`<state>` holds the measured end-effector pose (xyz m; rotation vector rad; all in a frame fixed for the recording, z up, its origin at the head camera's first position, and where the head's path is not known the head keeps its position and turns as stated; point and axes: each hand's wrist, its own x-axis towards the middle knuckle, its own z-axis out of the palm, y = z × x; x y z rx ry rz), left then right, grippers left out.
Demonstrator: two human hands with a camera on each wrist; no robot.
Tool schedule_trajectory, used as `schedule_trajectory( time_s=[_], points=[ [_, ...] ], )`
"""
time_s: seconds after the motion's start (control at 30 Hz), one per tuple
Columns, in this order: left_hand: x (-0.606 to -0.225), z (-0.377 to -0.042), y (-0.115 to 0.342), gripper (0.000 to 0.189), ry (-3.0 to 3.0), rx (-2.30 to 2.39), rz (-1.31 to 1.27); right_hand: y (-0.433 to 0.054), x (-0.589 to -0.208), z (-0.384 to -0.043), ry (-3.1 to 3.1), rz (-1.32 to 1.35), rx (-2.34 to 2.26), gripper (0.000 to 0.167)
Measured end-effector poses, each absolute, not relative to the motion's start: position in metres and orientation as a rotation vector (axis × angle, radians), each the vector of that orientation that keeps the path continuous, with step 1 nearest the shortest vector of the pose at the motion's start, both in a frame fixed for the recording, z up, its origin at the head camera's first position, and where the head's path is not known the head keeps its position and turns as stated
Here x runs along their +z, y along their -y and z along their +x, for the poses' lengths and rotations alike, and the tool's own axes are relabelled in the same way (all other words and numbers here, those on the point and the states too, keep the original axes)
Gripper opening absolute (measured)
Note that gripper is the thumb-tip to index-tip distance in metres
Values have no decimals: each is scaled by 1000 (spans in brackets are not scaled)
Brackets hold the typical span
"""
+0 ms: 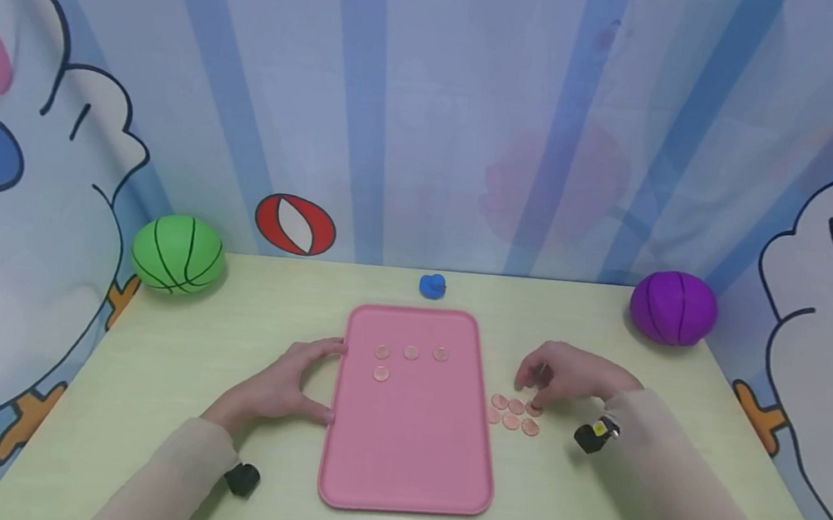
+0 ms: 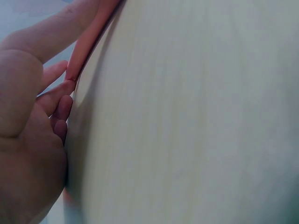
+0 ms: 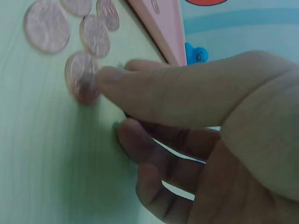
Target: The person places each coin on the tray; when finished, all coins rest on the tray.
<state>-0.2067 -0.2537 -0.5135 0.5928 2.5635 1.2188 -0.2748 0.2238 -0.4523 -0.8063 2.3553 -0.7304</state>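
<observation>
A pink tray lies on the table, with several copper-coloured coins on its far part: three in a row and one below the left one. At the tray's left rim, my left hand touches the edge with thumb and fingertips spread apart. More coins lie in a cluster on the table against the tray's right side. Over them is my right hand, fingers bent. In the right wrist view its thumb meets the edge of the nearest coin, which is flat on the table.
A small blue toy duck stands behind the tray. One green ball sits at the far left corner and a purple ball at the far right. A printed curtain hangs along the table's back edge.
</observation>
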Motion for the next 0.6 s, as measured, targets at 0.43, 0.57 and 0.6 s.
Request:
schedule_trajectory(
  time_s=[0.43,0.57,0.6],
  points=[
    [-511,-205,253,107,-2560,1206,560,-234,-458,-268,-2334,-924,-754,30],
    [-510,-205,253,107,-2558,1205,561,-233,-460,-268,-2367,-953,-735,25],
    [-510,-205,253,107,-2558,1209,562,-233,-460,-268,-2374,-956,-729,23]
  ],
)
